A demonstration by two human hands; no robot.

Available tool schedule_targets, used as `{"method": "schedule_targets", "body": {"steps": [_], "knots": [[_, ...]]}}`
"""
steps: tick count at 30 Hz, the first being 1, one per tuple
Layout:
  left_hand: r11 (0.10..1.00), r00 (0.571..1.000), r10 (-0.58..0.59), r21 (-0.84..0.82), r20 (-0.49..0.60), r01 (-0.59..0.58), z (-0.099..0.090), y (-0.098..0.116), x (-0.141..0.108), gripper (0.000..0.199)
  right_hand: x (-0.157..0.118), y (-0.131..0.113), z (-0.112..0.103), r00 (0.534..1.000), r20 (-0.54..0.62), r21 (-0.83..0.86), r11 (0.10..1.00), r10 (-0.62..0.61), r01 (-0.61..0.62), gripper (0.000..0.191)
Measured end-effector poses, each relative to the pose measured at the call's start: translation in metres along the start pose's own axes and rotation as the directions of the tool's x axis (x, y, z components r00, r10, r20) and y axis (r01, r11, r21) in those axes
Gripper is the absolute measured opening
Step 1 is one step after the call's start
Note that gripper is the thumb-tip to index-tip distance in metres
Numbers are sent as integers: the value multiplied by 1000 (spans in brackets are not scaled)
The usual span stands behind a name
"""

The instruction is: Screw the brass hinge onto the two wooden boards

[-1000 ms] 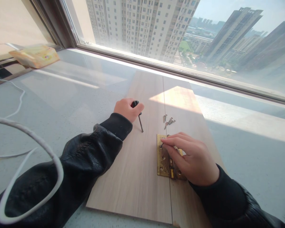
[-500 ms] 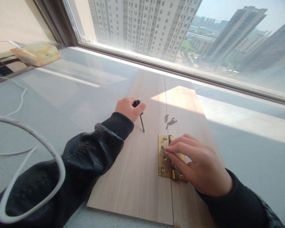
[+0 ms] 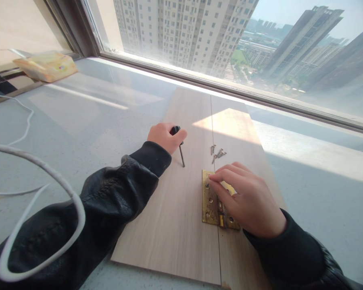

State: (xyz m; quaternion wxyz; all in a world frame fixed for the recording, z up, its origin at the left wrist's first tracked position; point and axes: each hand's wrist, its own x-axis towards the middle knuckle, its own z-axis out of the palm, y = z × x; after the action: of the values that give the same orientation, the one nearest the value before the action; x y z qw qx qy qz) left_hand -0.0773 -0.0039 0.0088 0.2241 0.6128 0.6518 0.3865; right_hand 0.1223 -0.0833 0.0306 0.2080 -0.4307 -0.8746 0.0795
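My left hand [image 3: 167, 137] is closed around the black handle of a screwdriver [image 3: 182, 156], whose shaft points down at the left board. A brass hinge [image 3: 210, 209] lies across the seam between two pale wooden boards [image 3: 169, 225]. Over the upper part of the hinge, my right hand [image 3: 248, 197] pinches with thumb and forefinger; whatever is between the fingertips is too small and hidden to name. Several loose screws [image 3: 220, 154] lie on the boards just beyond the hinge, near the seam.
A white cable [image 3: 69, 189] loops over my left sleeve at the left. A tissue pack [image 3: 48, 66] sits at the far left by the window frame [image 3: 169, 78]. The boards rest on a pale speckled surface [image 3: 320, 193].
My right hand has moved slightly up and left over the hinge, and its fingertips now cover the upper hole area. My left hand and the screwdriver have hardly moved.
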Motion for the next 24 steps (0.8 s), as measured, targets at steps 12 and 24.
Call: {"method": "schedule_targets", "body": {"steps": [12, 24], "knots": [[1000, 1000, 3, 19, -24, -2, 0, 2, 0, 36, 3, -2, 4, 999, 24, -18, 999, 39, -39, 17], [1000, 1000, 1, 19, 3, -2, 0, 0, 1, 33, -4, 2, -1, 998, -23, 46, 997, -54, 55, 13]]}}
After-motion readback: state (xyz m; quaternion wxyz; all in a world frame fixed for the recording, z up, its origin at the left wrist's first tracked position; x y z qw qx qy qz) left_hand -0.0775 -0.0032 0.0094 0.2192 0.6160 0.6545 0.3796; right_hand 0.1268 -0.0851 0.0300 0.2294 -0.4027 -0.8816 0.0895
